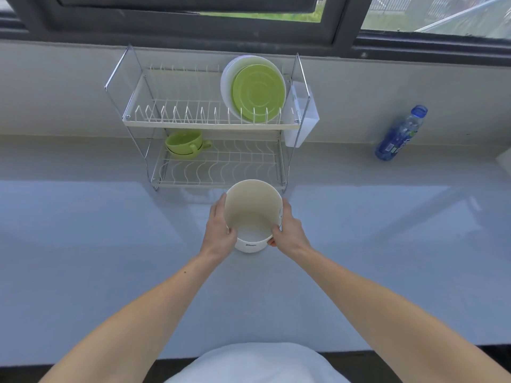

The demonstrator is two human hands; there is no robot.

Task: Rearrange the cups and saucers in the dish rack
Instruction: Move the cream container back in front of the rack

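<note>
Two green cups [184, 145] are stacked at the left of the dish rack's [193, 124] lower tier. One green saucer [258, 92], perhaps more, is stood against white plates [227, 78] above. One white tub [253, 214] is gripped on either side by the left hand [219, 230] and right hand [290, 228], just before the rack. One blue bottle [401, 134] is seen well right.

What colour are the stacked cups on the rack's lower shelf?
Light green cups; the head view shows them best.

Cups [184, 145] below saucers [258, 92]
</note>
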